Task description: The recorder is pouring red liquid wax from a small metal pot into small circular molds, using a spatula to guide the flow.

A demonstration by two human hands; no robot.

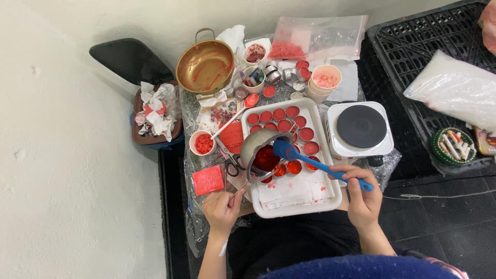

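Observation:
My left hand [222,206] grips the long handle of a small steel pot [257,144] that holds red liquid and is tilted over a white tray [289,204]. My right hand [363,196] holds a blue spatula [310,163] by its handle, with the blade at the pot's rim. On the tray stand several small round tins [279,114] filled with red material, in rows beneath and beyond the pot.
A white single hotplate [360,128] sits right of the tray. A brass pan [205,65], paper cups [325,80], a red-filled cup [202,142], scissors [230,160], a red block [208,180] and a plastic bag [318,36] surround it. A bin of tissues [155,113] stands left; a black crate [434,57] right.

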